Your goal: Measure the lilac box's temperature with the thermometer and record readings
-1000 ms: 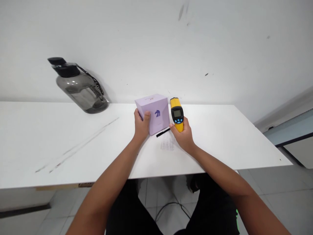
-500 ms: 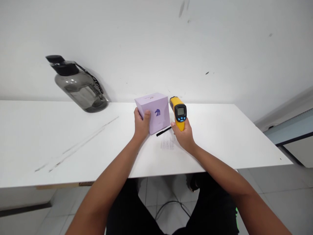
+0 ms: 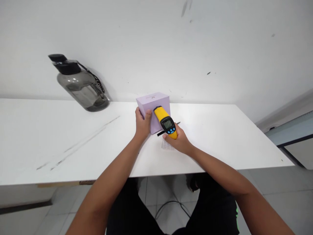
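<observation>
A light purple box stands on the white table, its top face turned partly to me. My left hand grips the box's left side, thumb on the front face. In my right hand is a yellow and black infrared thermometer, held by its handle. Its nose points at the front of the box and covers the printed mark; whether it touches cannot be made out. A black pen lies on the table in front of the box, partly hidden behind the thermometer.
At the back left, a grey see-through water bottle with a black lid stands by the wall. The white table has dark scuffs at left and faint marks near my right hand. Its front edge runs above my legs.
My right hand has swung the thermometer left, from beside the box to in front of it, its nose now aimed at the front face. My left hand keeps hold of the box.
</observation>
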A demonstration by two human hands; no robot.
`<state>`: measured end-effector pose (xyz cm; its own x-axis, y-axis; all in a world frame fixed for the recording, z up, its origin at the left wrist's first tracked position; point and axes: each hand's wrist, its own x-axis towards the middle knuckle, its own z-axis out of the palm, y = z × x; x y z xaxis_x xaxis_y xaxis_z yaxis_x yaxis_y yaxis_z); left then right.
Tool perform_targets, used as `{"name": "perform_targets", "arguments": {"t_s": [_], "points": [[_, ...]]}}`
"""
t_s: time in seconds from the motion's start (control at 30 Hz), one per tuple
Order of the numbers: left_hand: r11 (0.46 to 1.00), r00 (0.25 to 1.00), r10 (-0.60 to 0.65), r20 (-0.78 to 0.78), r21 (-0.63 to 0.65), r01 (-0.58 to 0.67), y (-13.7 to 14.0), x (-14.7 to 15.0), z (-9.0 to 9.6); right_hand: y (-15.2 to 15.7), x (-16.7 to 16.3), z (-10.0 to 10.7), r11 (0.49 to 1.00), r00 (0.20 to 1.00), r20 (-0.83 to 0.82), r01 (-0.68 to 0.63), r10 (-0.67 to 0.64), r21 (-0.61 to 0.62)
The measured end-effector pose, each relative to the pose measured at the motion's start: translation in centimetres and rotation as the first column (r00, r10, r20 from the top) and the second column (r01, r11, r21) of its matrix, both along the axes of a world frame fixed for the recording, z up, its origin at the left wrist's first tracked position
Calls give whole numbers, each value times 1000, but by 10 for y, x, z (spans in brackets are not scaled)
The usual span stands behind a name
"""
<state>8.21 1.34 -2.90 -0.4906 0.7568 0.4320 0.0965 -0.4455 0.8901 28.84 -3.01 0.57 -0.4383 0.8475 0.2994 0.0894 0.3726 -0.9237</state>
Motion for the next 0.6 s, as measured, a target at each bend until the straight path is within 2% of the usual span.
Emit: {"name": "perform_targets", "arguments": {"t_s": [0.1,0.2,0.4,0.6], "points": [[999,1000,9,28,-32,-8,-1,1,3,-1,-1,-2,984,1000,-23,-7,3,-179],[999,999,24,28,-42,-23,-2,2,5,-1,0,-3,959,999,-42,3,-15,-283],[999,999,28,30,-29,-27,-2,2,3,-2,-2,-2,941,999,-50,-2,-16,-339],[1000,999,-14,29,5,14,2,-1,-2,-7,-3,-2,943,1000,-25,-6,-3,-334]]}}
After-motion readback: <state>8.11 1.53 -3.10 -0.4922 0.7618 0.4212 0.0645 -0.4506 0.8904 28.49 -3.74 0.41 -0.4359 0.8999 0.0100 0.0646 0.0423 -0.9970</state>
